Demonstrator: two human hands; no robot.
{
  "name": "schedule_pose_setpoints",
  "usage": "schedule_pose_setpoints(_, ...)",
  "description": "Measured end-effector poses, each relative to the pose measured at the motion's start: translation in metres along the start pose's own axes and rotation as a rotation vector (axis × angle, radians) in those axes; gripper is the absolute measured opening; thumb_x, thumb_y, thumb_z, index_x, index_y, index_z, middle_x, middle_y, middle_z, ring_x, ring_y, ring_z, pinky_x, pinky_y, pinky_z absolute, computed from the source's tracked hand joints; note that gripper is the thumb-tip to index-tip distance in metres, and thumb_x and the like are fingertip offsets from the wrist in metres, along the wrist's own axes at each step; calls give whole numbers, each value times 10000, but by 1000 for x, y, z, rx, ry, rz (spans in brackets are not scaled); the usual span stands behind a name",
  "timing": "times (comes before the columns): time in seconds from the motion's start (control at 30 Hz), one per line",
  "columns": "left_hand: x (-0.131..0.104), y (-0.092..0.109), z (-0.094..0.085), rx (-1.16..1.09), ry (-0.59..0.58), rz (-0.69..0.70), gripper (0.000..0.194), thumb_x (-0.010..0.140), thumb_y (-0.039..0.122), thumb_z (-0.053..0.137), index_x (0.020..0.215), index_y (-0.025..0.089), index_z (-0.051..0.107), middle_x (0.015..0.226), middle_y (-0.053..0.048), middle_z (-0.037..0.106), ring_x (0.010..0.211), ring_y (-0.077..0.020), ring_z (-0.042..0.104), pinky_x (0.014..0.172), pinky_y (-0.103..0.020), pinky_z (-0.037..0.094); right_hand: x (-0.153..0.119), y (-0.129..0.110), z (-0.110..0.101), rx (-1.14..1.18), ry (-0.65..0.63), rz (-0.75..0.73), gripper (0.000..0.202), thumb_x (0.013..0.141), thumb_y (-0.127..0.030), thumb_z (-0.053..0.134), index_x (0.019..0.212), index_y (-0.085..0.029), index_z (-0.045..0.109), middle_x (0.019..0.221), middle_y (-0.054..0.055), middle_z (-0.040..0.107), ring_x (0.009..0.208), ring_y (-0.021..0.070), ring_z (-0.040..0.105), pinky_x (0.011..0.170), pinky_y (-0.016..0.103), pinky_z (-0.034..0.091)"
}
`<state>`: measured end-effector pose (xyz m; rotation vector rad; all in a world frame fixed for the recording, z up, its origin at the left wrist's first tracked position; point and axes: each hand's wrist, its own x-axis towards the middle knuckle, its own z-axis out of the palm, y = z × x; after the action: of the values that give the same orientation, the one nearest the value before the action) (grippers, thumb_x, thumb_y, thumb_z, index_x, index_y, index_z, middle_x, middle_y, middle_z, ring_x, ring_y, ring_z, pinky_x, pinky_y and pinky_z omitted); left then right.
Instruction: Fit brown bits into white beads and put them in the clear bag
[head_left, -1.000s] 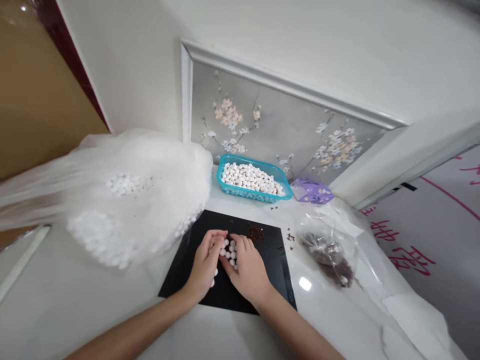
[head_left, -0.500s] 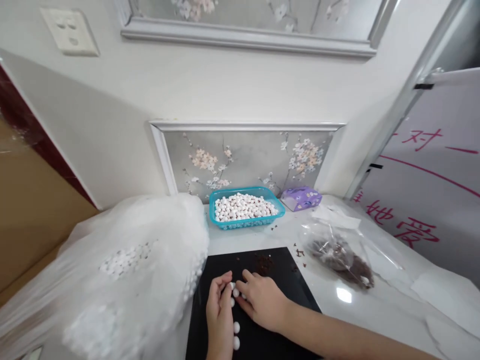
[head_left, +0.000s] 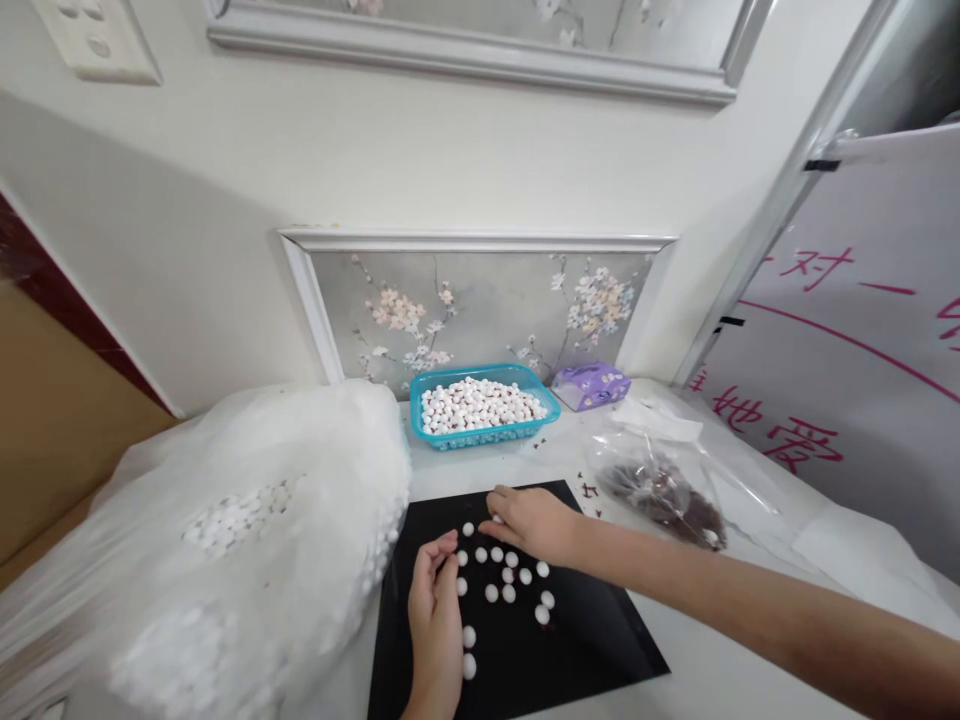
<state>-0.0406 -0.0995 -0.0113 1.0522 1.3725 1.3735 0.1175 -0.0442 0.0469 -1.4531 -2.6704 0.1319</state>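
Observation:
Several small white balls (head_left: 491,593) lie scattered on a black mat (head_left: 570,660), some in a loose column beside my left hand. My left hand (head_left: 436,610) rests on its edge at the mat's left side, lightly cupped with fingers stretched forward and nothing visible in it. Near the mat's far edge, my right hand (head_left: 534,520) is bent with thumb and fingers close around one white ball (head_left: 498,519), which is partly hidden. Another single ball (head_left: 468,529) sits between the two hands.
Behind the mat stands a blue basket (head_left: 484,440) full of white balls. A large white plastic bag (head_left: 322,520) of balls bulges at the left. To the right are a clear bag of brown pieces (head_left: 664,495), a purple tissue pack (head_left: 592,386) and brown bits (head_left: 589,490).
My right hand has moved away from my left hand, toward the mat's far edge, uncovering many white balls. The brown crumbs seen on the mat are now hidden. The view has shifted slightly.

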Motion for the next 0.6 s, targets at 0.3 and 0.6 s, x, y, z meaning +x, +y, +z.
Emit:
schedule_pose_setpoints(0.3, -3, 7, 2, 21, 4, -7, 106, 758, 300, 532, 800, 218, 584, 1028, -40, 638, 1055, -235, 555, 955, -369, 379, 81, 59, -61, 46, 183, 178, 459, 927, -493, 267, 931, -149, 570, 900, 91, 632, 811, 178, 588, 662, 243, 369)
schedule_pose_setpoints(0.6, 6, 1, -3, -41, 14, -30, 169, 746, 342, 536, 821, 198, 581, 899, -32, 629, 944, -216, 570, 874, -353, 423, 136, 103, -72, 52, 154, 214, 425, 923, -447, 333, 935, -169, 655, 975, 95, 661, 964, 229, 566, 843, 321, 367)
